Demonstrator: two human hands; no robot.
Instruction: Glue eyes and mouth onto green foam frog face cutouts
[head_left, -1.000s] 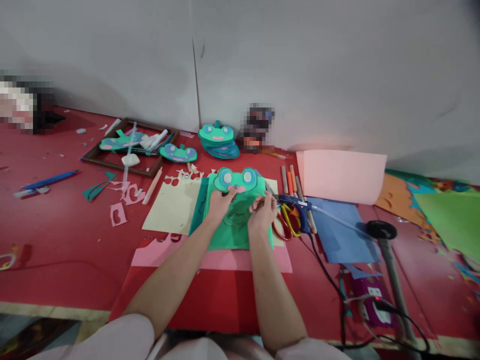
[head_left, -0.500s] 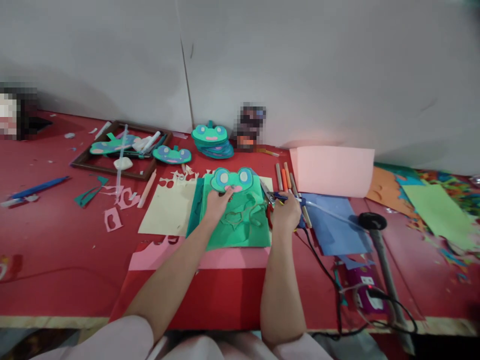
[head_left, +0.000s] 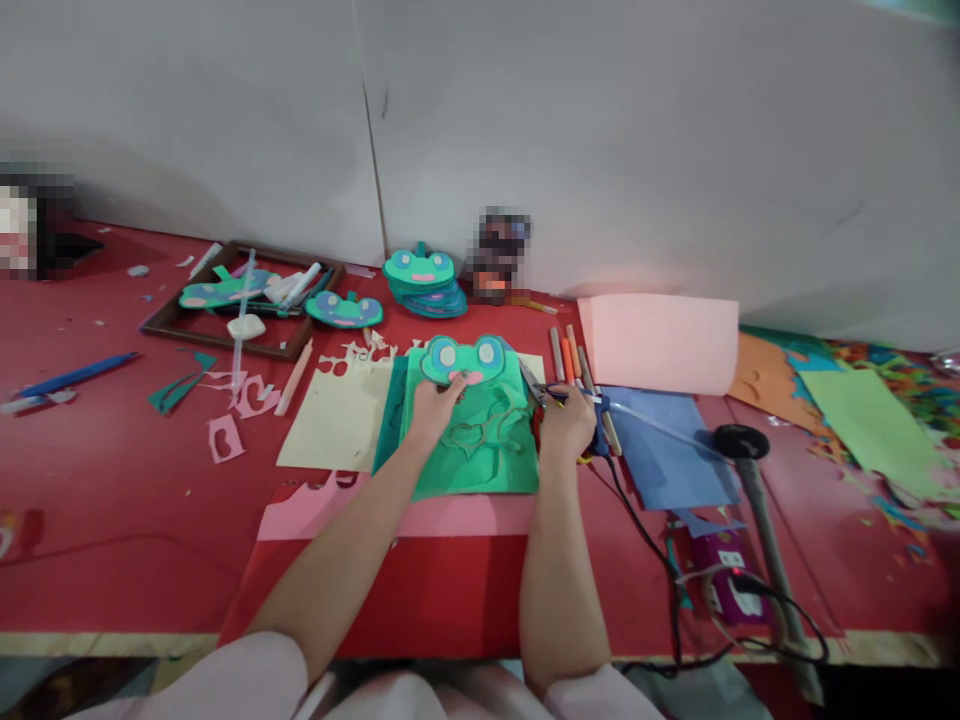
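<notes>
In the middle, my left hand (head_left: pixel 439 405) is closed on the lower edge of a green paper frog face (head_left: pixel 466 358) with blue eyes and pink mouth. The face is over a stack of green paper sheets (head_left: pixel 487 465) with cut shapes on top. At the stack's right edge, my right hand (head_left: pixel 568 425) has curled fingers over scissors (head_left: pixel 532 384) and a blue glue gun (head_left: pixel 601 430). Scissor blades and a dark nozzle show left of the fingers. What this hand grips is hidden.
A pile of frog faces (head_left: pixel 421 275) sits against the wall beside a blurred upright item (head_left: pixel 501 255). Left are a brown frame (head_left: pixel 176 325) and paper scraps. Markers (head_left: pixel 568 355), pink paper (head_left: pixel 664 345), a black-headed mallet (head_left: pixel 742 442), cords and a purple socket box (head_left: pixel 724 565) lie right.
My right hand has shifted slightly left, and more of the glue gun's blue body shows beside it. My left hand and the frog face stay in place.
</notes>
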